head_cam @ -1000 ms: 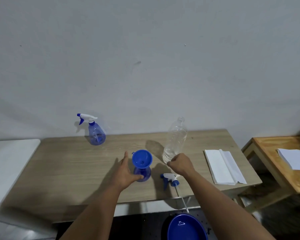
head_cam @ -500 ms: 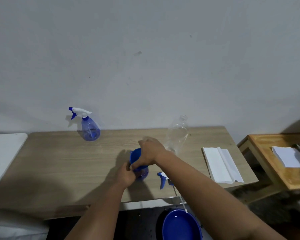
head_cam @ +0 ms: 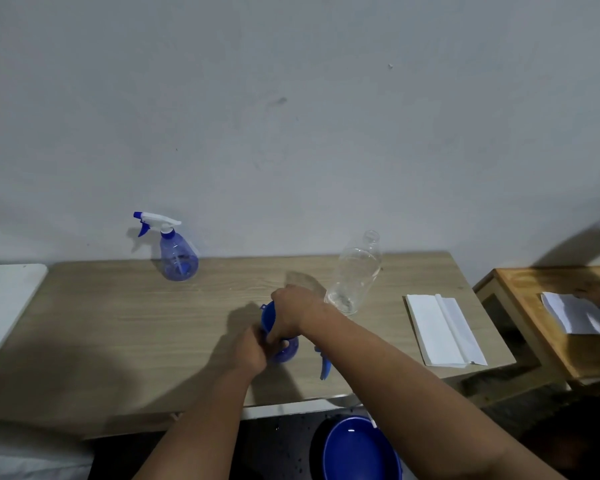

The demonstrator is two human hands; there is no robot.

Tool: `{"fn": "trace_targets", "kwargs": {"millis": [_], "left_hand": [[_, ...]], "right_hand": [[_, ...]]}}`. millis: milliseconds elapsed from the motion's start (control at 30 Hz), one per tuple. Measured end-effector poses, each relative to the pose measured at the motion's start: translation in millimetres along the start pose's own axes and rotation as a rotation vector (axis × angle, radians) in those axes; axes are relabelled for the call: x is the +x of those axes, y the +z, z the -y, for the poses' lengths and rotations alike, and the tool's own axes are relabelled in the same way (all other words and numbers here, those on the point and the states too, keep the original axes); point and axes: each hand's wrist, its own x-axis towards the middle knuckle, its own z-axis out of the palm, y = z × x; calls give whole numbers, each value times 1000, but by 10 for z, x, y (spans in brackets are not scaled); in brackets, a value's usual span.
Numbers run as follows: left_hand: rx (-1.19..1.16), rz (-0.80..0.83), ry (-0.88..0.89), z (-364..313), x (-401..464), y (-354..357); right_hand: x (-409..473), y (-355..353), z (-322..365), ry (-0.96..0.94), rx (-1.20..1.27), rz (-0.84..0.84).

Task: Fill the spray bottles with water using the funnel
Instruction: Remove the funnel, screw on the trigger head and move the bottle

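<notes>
An open blue spray bottle (head_cam: 287, 351) stands at the middle of the wooden table (head_cam: 118, 327), with a blue funnel (head_cam: 266, 318) in its neck. My left hand (head_cam: 252, 351) grips the bottle's body from the left. My right hand (head_cam: 291, 311) closes over the funnel from above and hides most of it. The bottle's unscrewed blue spray head (head_cam: 324, 367) lies just right of it, partly behind my right forearm. A second blue spray bottle (head_cam: 177, 256) with its white and blue head on stands at the back left. A clear plastic bottle (head_cam: 355, 275) without a cap stands right of my hands.
A folded white cloth (head_cam: 442, 330) lies on the table's right part. A blue basin (head_cam: 359, 450) sits on the floor below the table's front edge. A second wooden table (head_cam: 541, 317) with white paper (head_cam: 572, 313) stands at the right. A white surface (head_cam: 4, 296) adjoins the left end.
My right hand has moved from beside the clear bottle onto the funnel and now covers it. My left hand has closed tighter on the bottle's body.
</notes>
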Motion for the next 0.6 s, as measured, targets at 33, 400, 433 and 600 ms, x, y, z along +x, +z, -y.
{"fn": "trace_targets", "kwargs": {"millis": [33, 400, 433, 600], "left_hand": [[-5, -5, -7, -49, -47, -12], [114, 45, 21, -185, -76, -97], [163, 56, 21, -172, -53, -96], [195, 29, 124, -217, -130, -160]], "right_hand": [[-3, 2, 2, -11, -30, -13], [-78, -207, -311, 75, 316, -60], [-103, -200, -398, 94, 433, -72], [-84, 195, -625, 193, 850, -309]]}}
